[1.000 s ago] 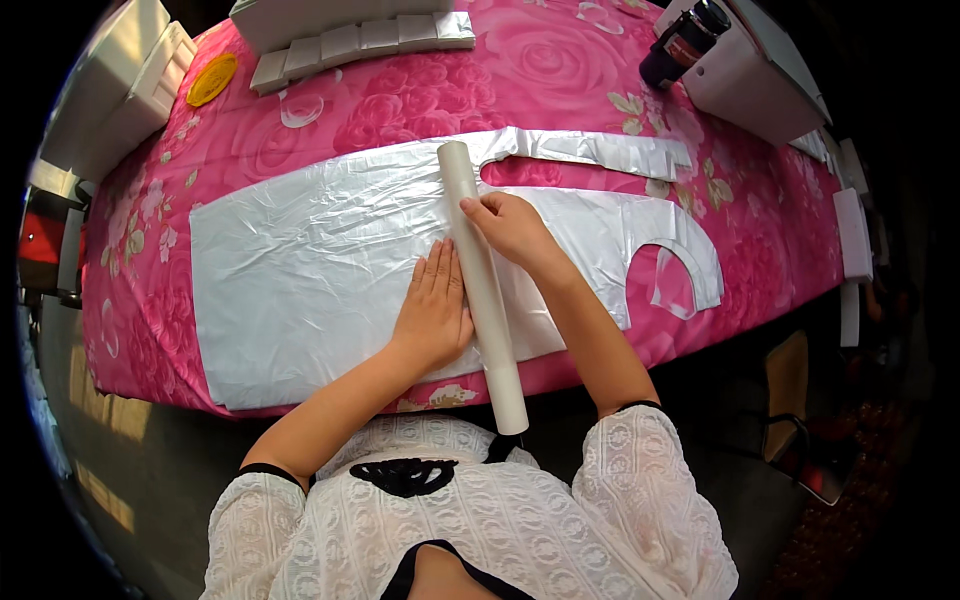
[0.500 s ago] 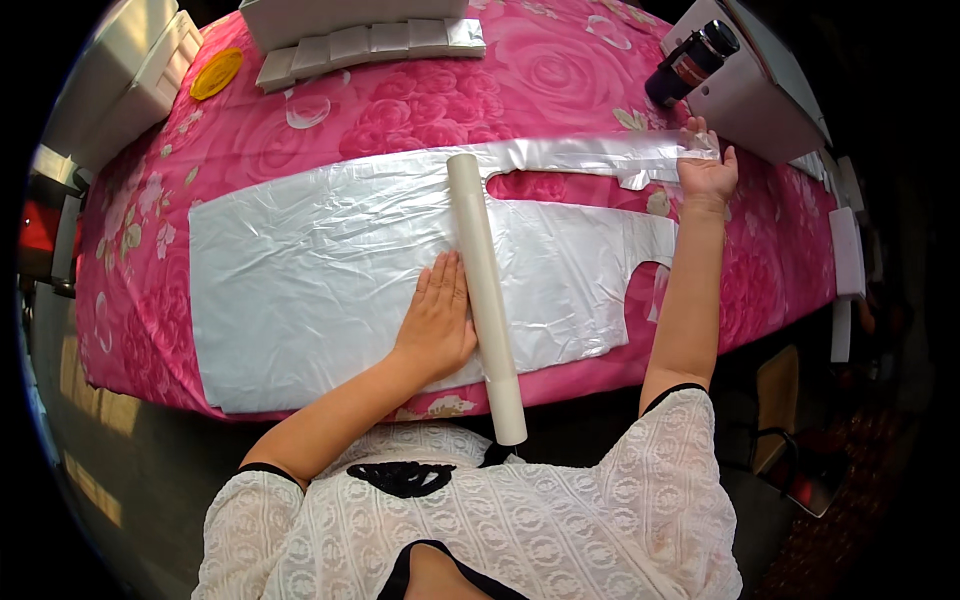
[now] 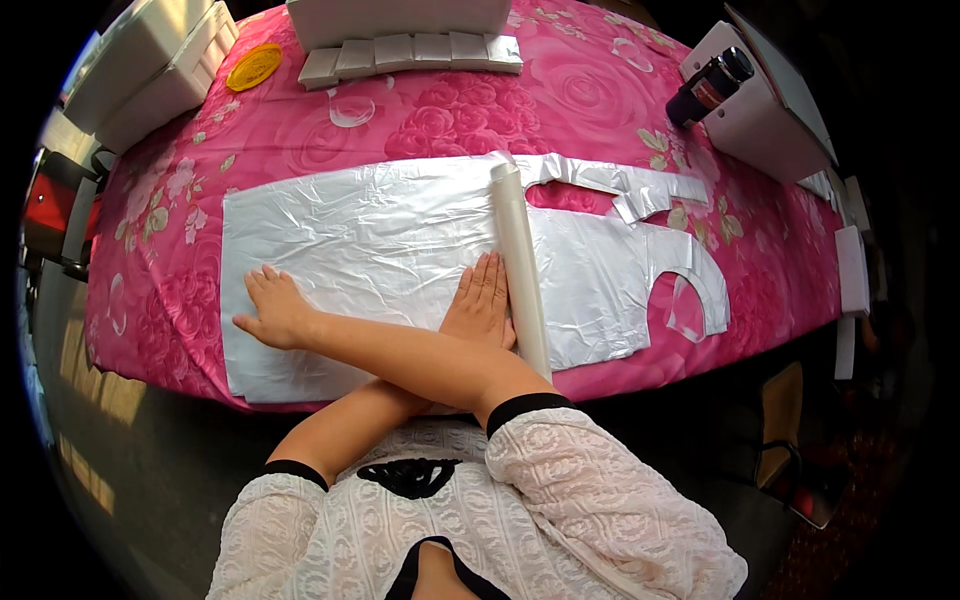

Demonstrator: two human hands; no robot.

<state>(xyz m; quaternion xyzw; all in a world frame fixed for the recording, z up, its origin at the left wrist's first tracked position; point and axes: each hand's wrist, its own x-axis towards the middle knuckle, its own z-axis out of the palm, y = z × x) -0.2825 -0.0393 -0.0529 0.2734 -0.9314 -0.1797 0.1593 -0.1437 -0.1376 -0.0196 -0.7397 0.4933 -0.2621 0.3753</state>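
Note:
A thin, shiny white plastic sheet (image 3: 370, 220) lies spread over the table, its right end cut into strap-like loops (image 3: 690, 290). Across it rests a long pale tube (image 3: 521, 270), running from the far side toward my body. My left hand (image 3: 480, 308) is flat on the sheet, fingers together, along the left side of the tube. Over my left forearm crosses my right arm. At the sheet's left end, my right hand (image 3: 278, 308) lies palm down with fingers spread, holding nothing. The tube's near end is hidden behind my right arm.
A pink floral cloth (image 3: 560, 90) covers the table. At the back, small white packets (image 3: 410, 52) line up before a white box (image 3: 400, 18). White foam boxes (image 3: 165, 85) and a yellow disc (image 3: 254, 67) are far left. A dark bottle (image 3: 710, 88) stands beside a white box (image 3: 765, 115) at right.
My right hand has left the far strap on the right and crossed over my left arm to the sheet's left end. The strap now lies folded down. My left hand stays by the tube.

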